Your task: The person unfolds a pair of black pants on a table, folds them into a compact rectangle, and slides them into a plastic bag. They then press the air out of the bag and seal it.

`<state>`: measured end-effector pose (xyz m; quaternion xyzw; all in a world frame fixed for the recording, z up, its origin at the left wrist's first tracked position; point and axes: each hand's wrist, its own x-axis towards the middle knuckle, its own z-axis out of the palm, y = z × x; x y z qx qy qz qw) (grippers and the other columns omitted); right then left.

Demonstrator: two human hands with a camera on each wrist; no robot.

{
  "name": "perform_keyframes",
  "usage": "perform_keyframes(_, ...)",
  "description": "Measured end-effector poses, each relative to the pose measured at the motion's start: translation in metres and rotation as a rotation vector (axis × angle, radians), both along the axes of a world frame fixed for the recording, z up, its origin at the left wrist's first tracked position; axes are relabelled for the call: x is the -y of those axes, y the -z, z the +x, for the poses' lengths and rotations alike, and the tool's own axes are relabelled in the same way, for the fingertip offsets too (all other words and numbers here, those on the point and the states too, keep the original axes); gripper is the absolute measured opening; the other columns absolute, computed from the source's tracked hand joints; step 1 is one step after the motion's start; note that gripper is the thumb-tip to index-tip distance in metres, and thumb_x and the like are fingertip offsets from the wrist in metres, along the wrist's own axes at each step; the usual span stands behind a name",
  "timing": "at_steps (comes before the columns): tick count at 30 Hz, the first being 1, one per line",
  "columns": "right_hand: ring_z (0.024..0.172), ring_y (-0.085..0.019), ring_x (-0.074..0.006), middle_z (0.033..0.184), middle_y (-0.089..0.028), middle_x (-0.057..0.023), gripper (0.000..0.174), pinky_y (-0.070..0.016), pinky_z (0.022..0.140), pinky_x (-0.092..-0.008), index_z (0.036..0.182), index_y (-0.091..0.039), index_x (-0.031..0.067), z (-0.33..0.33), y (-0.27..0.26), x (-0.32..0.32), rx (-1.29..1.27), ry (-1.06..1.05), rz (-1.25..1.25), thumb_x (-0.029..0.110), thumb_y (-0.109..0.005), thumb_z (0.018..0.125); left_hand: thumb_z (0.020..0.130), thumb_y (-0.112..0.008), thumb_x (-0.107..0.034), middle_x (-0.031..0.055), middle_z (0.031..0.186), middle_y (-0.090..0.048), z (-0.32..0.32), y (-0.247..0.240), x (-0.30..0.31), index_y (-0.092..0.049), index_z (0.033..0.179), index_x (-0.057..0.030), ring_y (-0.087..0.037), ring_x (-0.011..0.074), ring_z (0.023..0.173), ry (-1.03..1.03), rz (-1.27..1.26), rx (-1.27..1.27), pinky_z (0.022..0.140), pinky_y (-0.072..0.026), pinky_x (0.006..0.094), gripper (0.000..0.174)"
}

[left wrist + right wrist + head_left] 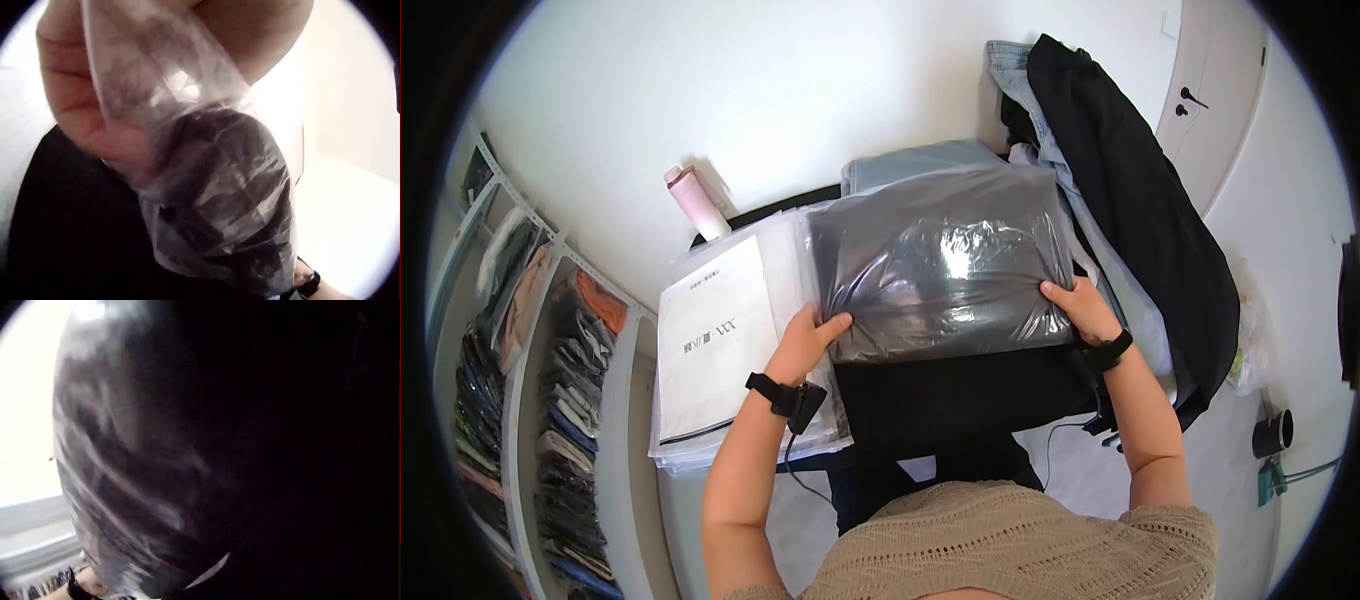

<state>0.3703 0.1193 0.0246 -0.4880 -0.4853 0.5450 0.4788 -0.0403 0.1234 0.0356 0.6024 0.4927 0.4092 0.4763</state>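
A dark folded garment in a clear, shiny plastic bag [930,260] spans the space between both hands in the head view. My left hand [805,335] grips its near left corner, thumb on top. In the left wrist view, fingers [69,94] curl against the loose clear film of the bag [219,181]. On the opposite side, my right hand [1085,308] holds the bag's right edge, thumb on top and the other fingers hidden beneath. The bag [125,456] fills much of the right wrist view, which is very dark on its right.
Left of the bag lies a stack of white printed plastic bags [715,340]. Behind the stack stands a pink and white bottle [697,203]. Black trousers [1130,220] and jeans are heaped at right. A grey-blue folded item [920,163] lies behind. Shelves [520,350] of bagged clothes stand left.
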Motion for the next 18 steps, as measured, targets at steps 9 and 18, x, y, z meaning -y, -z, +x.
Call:
perform_keyframes(9, 0.100, -0.062, -0.0168, 0.109, -0.065, -0.0089, 0.041, -0.0483, 0.087, -0.0312, 0.118, -0.056, -0.0016, 0.041, 0.032, 0.015, -0.241, -0.069, -0.395, 0.032, -0.055, 0.095, 0.092, -0.055, -0.050, 0.0036, 0.090, -0.061, -0.010, 0.020, 0.005, -0.060, 0.110, -0.0015, -0.052, 0.0127, 0.071, -0.045, -0.559, 0.016, 0.062, -0.0421, 0.0252, 0.052)
perform_keyframes(18, 0.114, -0.053, -0.0223, 0.125, -0.052, -0.0148, 0.085, -0.0415, 0.098, -0.0320, 0.146, -0.021, 0.0046, 0.000, 0.029, 0.046, -0.190, 0.060, -0.108, 0.000, -0.070, 0.076, 0.086, -0.068, -0.035, 0.0055, 0.112, -0.061, 0.001, 0.025, 0.028, -0.052, 0.119, -0.0007, -0.057, 0.0149, 0.100, 0.067, -0.503, 0.259, 0.086, -0.0453, 0.0315, 0.050)
